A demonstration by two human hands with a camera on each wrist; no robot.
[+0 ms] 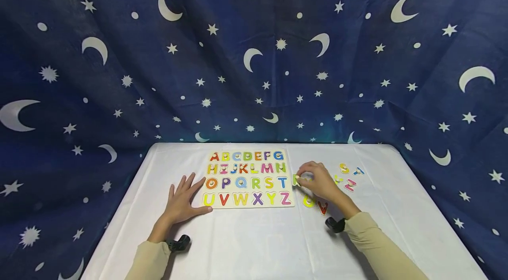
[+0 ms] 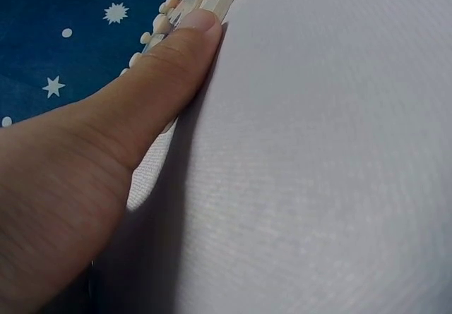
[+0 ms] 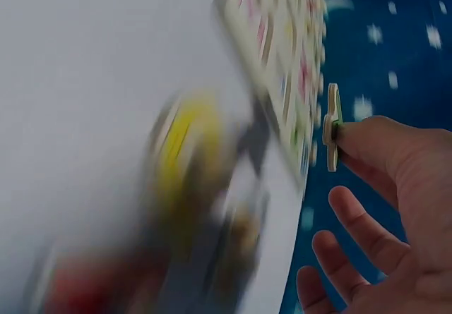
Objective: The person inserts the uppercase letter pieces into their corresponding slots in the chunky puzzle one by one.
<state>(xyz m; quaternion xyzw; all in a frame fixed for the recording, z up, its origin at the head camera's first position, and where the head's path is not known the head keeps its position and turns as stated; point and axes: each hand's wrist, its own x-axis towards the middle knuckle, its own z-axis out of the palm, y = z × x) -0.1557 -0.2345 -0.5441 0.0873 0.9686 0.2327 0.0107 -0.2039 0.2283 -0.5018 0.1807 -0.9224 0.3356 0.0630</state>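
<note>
Two hands work at our counter [image 1: 246,244]. Our left hand [image 1: 183,203] lies flat, fingers straight, bracing the alphabet board [image 1: 248,178] at its corner. Our right hand [image 1: 317,181] has its grip pinched on a green letter piece [image 3: 332,125] beside the board's right edge. We judge seating it needs alignment. Six loose letters lie right.

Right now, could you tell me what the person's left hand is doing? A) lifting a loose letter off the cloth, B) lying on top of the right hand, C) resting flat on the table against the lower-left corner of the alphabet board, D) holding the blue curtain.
C: the left hand lies flat, fingers spread, on the table, its thumb against the alphabet board.
</note>
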